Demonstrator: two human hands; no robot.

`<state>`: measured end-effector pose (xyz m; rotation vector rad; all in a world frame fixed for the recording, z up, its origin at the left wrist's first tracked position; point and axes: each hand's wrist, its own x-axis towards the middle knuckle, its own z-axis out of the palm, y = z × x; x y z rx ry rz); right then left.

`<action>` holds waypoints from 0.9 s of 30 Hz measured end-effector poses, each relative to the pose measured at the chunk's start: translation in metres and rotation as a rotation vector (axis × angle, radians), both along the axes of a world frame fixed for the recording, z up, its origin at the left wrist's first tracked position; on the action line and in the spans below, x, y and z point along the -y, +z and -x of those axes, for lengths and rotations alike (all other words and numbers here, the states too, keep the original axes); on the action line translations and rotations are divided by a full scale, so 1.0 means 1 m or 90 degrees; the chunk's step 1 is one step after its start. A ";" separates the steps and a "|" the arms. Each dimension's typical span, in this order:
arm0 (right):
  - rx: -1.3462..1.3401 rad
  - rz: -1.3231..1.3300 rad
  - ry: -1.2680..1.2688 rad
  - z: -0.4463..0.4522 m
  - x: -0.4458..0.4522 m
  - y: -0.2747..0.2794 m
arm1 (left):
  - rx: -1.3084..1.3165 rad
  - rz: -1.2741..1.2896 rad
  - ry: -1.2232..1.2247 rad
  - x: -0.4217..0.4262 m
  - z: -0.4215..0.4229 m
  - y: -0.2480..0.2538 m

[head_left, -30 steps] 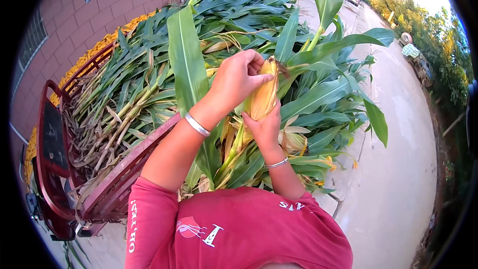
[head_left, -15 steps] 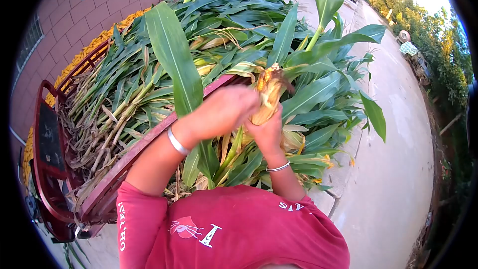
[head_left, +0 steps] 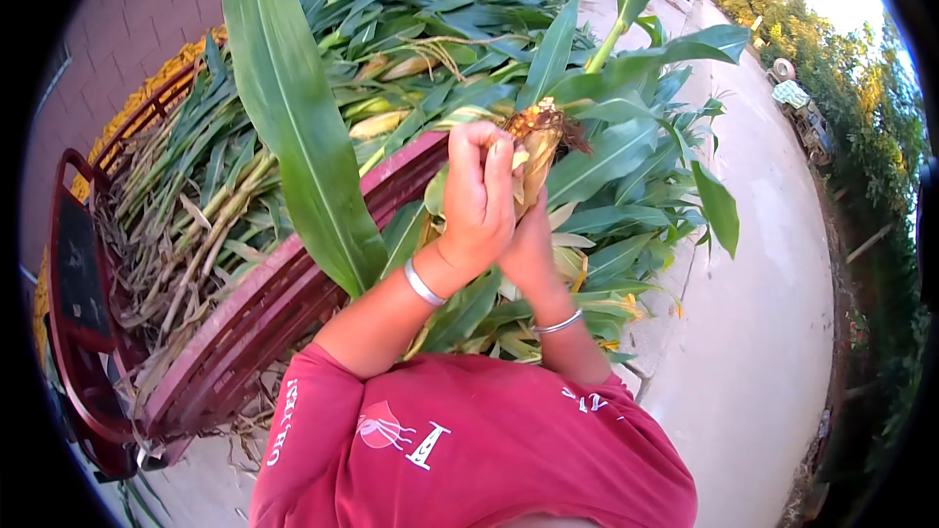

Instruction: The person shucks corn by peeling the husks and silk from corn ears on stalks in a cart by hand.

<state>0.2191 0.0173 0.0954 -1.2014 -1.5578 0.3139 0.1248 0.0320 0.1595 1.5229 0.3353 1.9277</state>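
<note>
An ear of corn [head_left: 537, 158] in pale, dry husk stands nearly upright before my chest, with brown silk and some yellow kernels at its tip. My right hand [head_left: 528, 242] is wrapped round its lower part, partly hidden behind my left wrist. My left hand [head_left: 479, 198] is closed against the upper left side of the ear, with its thumb and fingers pinching the husk near the tip. A long green corn leaf [head_left: 298, 117] rises just left of my left forearm.
A red metal cart [head_left: 230, 332] stands left, heaped with green corn stalks [head_left: 430, 15]. More leafy stalks [head_left: 626, 176] lie to the right. Yellow corn cobs [head_left: 147, 93] line the brick wall [head_left: 108, 29]. A concrete road [head_left: 753, 332] runs along the right, bordered by bushes [head_left: 871, 117].
My left hand, blurred beside the ear before, has risen to the husk near its tip. My right hand keeps hold of the ear. The view has shifted slightly.
</note>
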 end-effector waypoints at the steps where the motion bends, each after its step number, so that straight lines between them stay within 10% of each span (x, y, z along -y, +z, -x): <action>1: -0.083 0.019 0.160 -0.013 -0.004 0.002 | 0.018 0.038 0.023 0.002 -0.001 0.000; 6: -0.685 -0.009 0.477 -0.004 -0.004 0.032 | 0.014 0.080 -0.021 0.005 0.002 -0.001; 8: -0.362 -0.007 0.281 -0.002 -0.011 0.057 | -0.004 0.060 -0.032 0.006 0.004 -0.003; 15: -0.235 -0.100 0.136 0.008 -0.073 0.037 | -0.158 0.101 0.035 0.003 0.036 -0.026; 27: -0.369 0.037 0.271 0.015 -0.061 0.020 | -0.284 0.384 -0.175 0.090 0.140 -0.144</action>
